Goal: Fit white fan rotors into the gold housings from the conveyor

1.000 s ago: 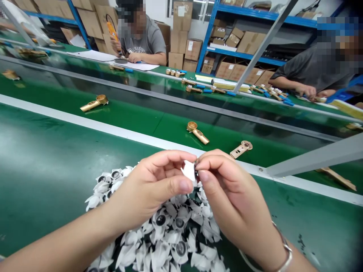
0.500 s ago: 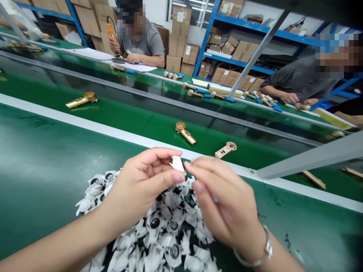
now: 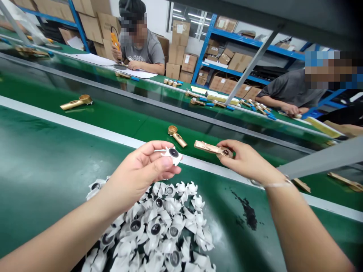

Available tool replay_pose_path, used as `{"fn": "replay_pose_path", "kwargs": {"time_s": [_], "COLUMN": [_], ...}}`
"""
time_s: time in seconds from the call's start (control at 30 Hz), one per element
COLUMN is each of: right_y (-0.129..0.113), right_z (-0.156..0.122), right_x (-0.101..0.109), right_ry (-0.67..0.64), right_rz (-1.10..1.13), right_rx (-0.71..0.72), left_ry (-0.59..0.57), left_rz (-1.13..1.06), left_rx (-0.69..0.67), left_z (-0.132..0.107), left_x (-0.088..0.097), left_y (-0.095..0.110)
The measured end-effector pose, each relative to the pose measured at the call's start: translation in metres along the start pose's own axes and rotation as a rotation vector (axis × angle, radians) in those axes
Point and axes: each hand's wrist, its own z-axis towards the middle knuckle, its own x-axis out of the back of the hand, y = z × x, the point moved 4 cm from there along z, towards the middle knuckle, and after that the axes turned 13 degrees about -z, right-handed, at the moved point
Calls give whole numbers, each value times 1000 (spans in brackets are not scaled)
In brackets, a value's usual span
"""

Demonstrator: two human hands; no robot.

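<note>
My left hand [image 3: 141,166] pinches a white plastic piece [image 3: 173,154] with petal-like points and a dark round centre. My right hand [image 3: 244,156] grips a flat brass part [image 3: 207,148] by one end, holding it above the belt's white edge strip. A heap of similar white pieces [image 3: 155,223] lies on the green bench below my hands. A brass fitting with a round cup head [image 3: 176,136] stands on the belt just beyond my hands, and another [image 3: 76,102] lies further left.
A green conveyor belt [image 3: 99,121] runs across the view between benches. Across it, a co-worker [image 3: 138,49] holds an orange tool, and another [image 3: 289,92] works at the right. A grey metal strut [image 3: 320,160] crosses the right side. Shelves hold cardboard boxes behind them.
My hands have moved apart. My right hand has let go of the white piece and taken the brass part from the belt. My left hand keeps the white piece, its dark centre now showing.
</note>
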Motion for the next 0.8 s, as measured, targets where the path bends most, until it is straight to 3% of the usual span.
{"fn": "replay_pose_path", "kwargs": {"time_s": [0.17,0.3,0.4,0.53,0.7,0.8], "right_y": [-68,-98,-108,-112,-113,-114], "right_z": [-69,-89,-87,-84,-83,-84], "right_x": [26,24,18,12,8,9], "right_ry": [217,186,141,129,72,57], "right_rz": [454,826,982,1071,1142,1174], "right_rx": [83,89,74,54,35,41], "left_ry": [-21,-126,-172,-195,-306,-358], "left_rz": [116,172,271,457,733,779], "left_rx": [-91,-66,-102,-270,-503,-551], "left_z": [-6,-15,-19,-20,-24,-28], "left_x": [-7,-16,-19,-19,-22,-23], "left_y": [15,11,7,12,24,26]}}
